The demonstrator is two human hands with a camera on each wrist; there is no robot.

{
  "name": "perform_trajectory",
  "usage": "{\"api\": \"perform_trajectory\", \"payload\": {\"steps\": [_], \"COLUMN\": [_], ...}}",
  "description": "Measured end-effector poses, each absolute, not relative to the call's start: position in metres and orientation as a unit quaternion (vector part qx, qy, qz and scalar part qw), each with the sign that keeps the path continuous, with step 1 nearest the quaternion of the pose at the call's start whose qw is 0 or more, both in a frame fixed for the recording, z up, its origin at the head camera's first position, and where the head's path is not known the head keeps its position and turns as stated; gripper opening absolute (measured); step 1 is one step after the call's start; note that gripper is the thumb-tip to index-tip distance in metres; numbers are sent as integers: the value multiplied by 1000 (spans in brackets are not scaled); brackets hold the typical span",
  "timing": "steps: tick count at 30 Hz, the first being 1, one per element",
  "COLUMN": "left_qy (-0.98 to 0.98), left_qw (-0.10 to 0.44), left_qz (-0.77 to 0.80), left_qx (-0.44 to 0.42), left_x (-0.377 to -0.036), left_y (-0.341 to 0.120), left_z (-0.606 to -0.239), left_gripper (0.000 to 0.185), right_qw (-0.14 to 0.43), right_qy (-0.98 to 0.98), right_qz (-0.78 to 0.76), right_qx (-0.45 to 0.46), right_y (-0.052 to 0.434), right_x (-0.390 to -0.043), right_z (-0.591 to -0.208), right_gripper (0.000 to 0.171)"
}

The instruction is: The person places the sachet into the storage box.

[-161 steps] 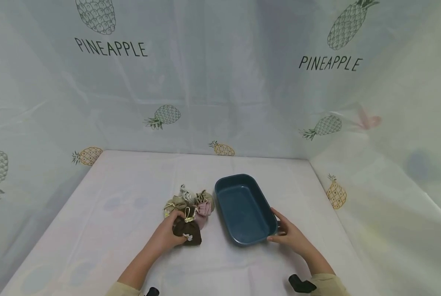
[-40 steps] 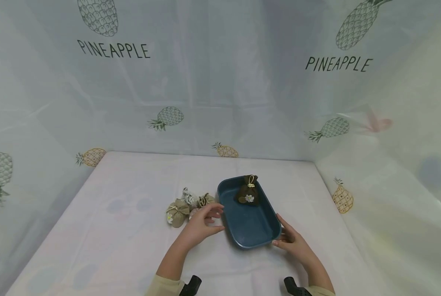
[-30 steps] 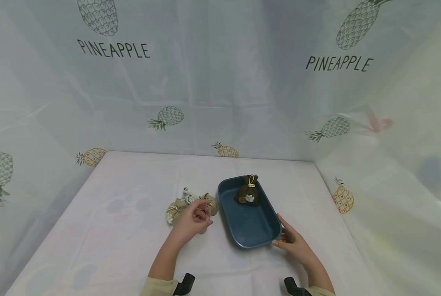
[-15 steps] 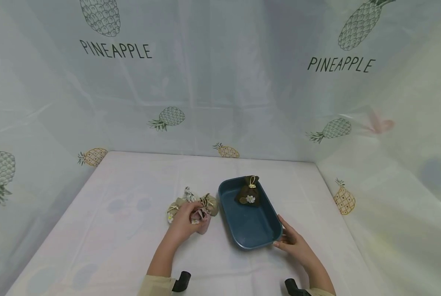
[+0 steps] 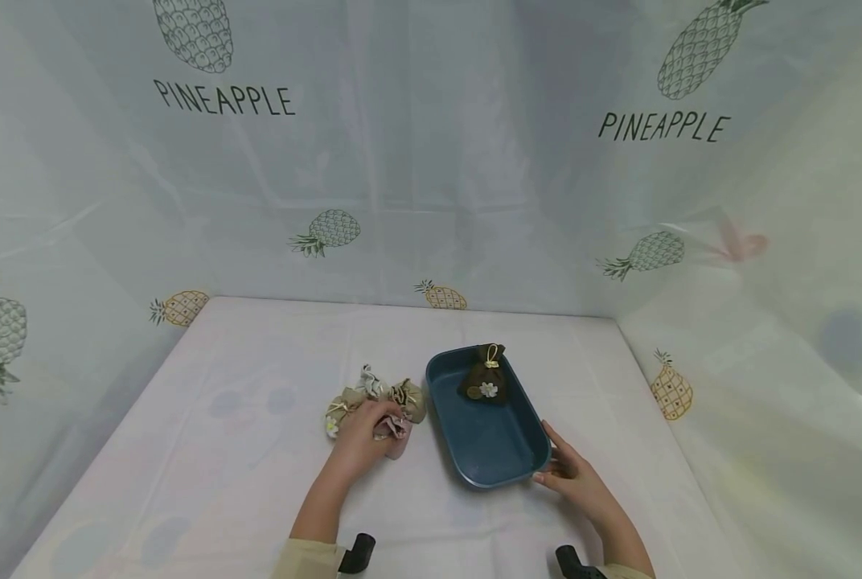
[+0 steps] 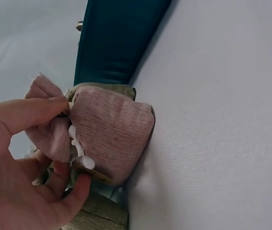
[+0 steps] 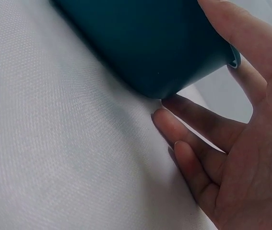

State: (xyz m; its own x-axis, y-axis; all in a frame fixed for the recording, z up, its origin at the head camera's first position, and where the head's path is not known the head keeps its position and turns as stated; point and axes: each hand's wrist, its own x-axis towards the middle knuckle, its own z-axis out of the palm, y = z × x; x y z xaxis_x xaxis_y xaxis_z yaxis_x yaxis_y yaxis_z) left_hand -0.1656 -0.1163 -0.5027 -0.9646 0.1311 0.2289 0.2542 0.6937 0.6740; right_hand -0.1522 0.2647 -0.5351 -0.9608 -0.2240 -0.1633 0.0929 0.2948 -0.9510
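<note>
The pink pouch (image 6: 109,136) is pinched at its neck by the left hand (image 5: 361,434) beside the blue tray (image 5: 503,470), which is steadied by the right hand (image 5: 572,478) with spread fingers. A lift over the rim seems to be needed next.

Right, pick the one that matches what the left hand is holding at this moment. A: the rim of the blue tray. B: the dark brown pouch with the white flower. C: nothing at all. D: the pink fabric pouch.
D: the left hand pinches the pink fabric pouch by its gathered neck beside the blue tray, while the dark brown pouch lies inside that tray.
</note>
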Motion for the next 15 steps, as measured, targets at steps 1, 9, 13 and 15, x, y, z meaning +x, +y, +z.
{"api": "perform_trajectory", "payload": {"steps": [1,9,13,15], "left_qy": [-916,-906,-905,-906], "left_qw": [73,56,61,60], "left_qz": [-383,-413,-415,-412], "left_qx": [-97,-69,-69,-74], "left_x": [-166,-165,-165,-165], "left_y": [-116,-114,-112,-113], "left_z": [-502,-498,-494,-494], "left_gripper": [29,23,22,23], "right_qw": [134,125,122,121], "right_qy": [793,797,800,801], "right_qz": [-592,-591,-587,-586], "right_qx": [-41,-23,-22,-24], "right_y": [265,262,262,262], "right_x": [-152,-152,-152,-151], "right_z": [-535,-534,-534,-535], "right_gripper": [89,88,88,88]}}
